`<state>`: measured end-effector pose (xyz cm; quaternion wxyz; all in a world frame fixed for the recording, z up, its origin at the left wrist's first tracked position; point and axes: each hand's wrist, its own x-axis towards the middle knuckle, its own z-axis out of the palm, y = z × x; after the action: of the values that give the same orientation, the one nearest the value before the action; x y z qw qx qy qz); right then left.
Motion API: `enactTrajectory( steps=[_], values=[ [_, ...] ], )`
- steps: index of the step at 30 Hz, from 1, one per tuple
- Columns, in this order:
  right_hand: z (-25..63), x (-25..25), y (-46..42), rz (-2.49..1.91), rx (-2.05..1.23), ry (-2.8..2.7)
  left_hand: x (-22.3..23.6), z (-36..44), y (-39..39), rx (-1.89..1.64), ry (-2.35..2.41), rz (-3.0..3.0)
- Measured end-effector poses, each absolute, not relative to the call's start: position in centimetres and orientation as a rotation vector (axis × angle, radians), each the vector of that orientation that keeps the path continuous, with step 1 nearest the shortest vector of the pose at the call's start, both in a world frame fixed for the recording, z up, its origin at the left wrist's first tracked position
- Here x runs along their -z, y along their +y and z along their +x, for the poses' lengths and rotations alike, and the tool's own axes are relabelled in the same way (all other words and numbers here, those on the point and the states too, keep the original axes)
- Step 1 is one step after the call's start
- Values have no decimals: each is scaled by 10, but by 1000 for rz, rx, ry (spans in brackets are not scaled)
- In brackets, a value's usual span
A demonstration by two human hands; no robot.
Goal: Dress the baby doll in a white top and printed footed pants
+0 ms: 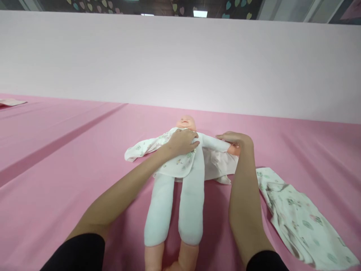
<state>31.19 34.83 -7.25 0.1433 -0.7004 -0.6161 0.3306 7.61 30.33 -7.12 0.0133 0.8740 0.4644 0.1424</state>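
Observation:
A baby doll (186, 121) lies on its back in white long underclothes, its bare feet toward me. A white printed baby jacket (176, 165) covers one side of its chest, with the left-side sleeve (141, 148) over that arm. The jacket's other half (218, 163) lies spread beneath the doll's right-side arm (213, 142), which is in the white sleeve only. My left hand (182, 142) rests on the doll's chest over the jacket, fingers apart. Beside the doll's right-side hand (234, 149), my right hand (232, 137) is bent at the wrist, fingers stretched out beyond the doll's forearm.
Printed baby trousers (299, 214) lie to the right on the pink sheet (93, 158). A pale folded cloth (12, 102) is at the far left edge. Behind the doll's head rises a white partition (180, 64).

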Motion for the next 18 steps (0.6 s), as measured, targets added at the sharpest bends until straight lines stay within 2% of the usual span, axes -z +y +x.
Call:
enactTrajectory(
  steps=[2,5,7,11,15,18],
  values=[
    [319,57,339,-2078,-1075,-1770,65,88,306,-327,1563,2695],
    [316,32,325,-2081,-899,-1798,58,117,312,-188,1720,2656],
    [310,18,316,-2003,-818,-1858,59,137,318,-196,1666,2694],
    [307,9,306,-1706,-904,-1833,67,147,332,-384,1253,2626],
    [316,26,321,-1254,-1174,-1581,70,131,337,-648,1187,2451],
    [312,50,345,-1446,-1108,-1604,69,126,335,-802,1078,2356]
  ],
)
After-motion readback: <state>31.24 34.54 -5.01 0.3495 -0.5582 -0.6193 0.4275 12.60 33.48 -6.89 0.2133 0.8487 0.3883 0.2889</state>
